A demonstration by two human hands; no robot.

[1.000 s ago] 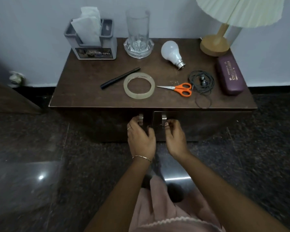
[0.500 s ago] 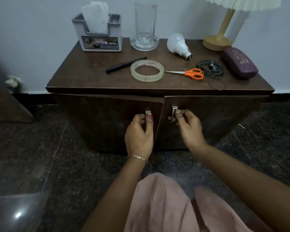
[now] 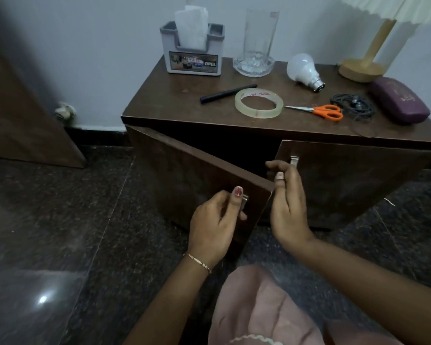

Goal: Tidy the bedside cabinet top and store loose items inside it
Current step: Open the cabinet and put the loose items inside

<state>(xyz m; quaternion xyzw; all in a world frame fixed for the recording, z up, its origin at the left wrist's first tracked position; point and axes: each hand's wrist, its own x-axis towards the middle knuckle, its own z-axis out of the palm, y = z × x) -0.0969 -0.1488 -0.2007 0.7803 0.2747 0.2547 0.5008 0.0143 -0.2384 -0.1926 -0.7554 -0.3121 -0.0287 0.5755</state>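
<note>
The dark wooden bedside cabinet (image 3: 179, 100) has two doors. My left hand (image 3: 215, 225) is shut on the metal handle of the left door (image 3: 184, 175), which stands swung outward. My right hand (image 3: 288, 207) grips the handle of the right door (image 3: 346, 180), which is open only a crack. The inside is dark. On top lie a black pen (image 3: 228, 93), a tape roll (image 3: 258, 103), orange scissors (image 3: 321, 111), a white bulb (image 3: 304, 70), a coiled black cable (image 3: 353, 107) and a maroon case (image 3: 398, 99).
A grey tissue holder (image 3: 193, 53), a tall glass (image 3: 258, 43) in a glass dish and a lamp base (image 3: 361, 67) stand along the back by the wall. Dark polished floor surrounds the cabinet. A wooden panel (image 3: 23, 115) leans at the left.
Both doors were shut a second ago. The left door has swung well outward with my left hand, the right door has just cracked open, and the view has shifted left and lower.
</note>
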